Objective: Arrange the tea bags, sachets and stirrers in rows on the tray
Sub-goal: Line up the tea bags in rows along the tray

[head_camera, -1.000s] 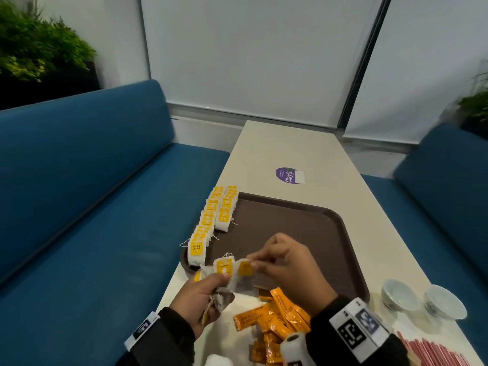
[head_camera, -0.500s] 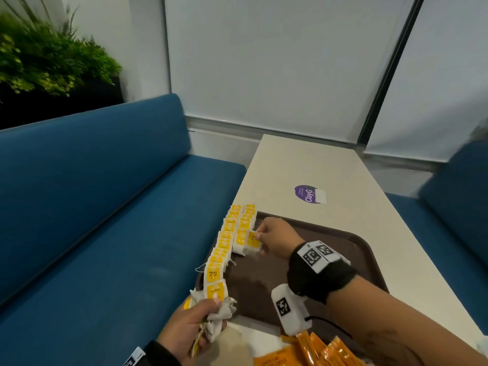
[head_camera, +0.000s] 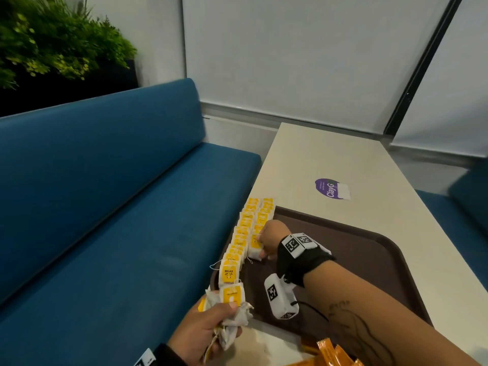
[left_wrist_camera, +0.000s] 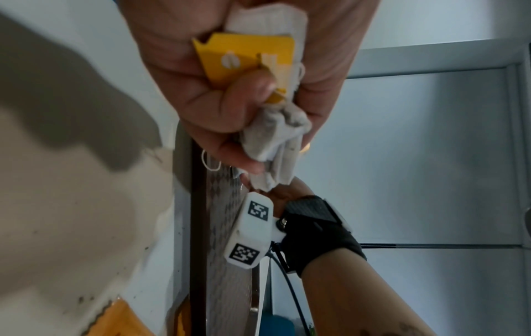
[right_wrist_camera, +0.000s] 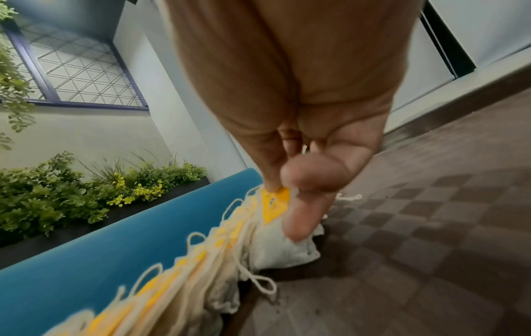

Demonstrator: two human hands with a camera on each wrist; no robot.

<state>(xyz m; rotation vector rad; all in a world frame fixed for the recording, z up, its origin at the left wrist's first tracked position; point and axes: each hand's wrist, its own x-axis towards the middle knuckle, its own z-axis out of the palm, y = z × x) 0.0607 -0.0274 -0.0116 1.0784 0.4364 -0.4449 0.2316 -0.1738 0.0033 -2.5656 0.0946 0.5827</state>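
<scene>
Two rows of yellow-tagged tea bags (head_camera: 244,228) run along the left side of the brown tray (head_camera: 369,249). My right hand (head_camera: 265,240) reaches over the tray and pinches one tea bag (head_camera: 255,245) by its yellow tag at the near end of the second row; the bag (right_wrist_camera: 283,247) rests on the tray floor. My left hand (head_camera: 211,328) hovers at the tray's near left corner, gripping a bunch of tea bags (head_camera: 232,307), with their yellow tags (left_wrist_camera: 247,56) showing between its fingers. Orange sachets (head_camera: 332,352) lie at the bottom edge.
The tray lies on a cream table (head_camera: 330,151) with a purple sticker (head_camera: 331,188) beyond it. A blue bench (head_camera: 105,207) runs along the table's left side, with plants (head_camera: 52,40) behind it. Most of the tray floor to the right of the rows is bare.
My right hand took one tea bag from the left hand's bunch, carried it forward over the tray and lowered it to the near end of the second row. The left hand stayed near the corner.
</scene>
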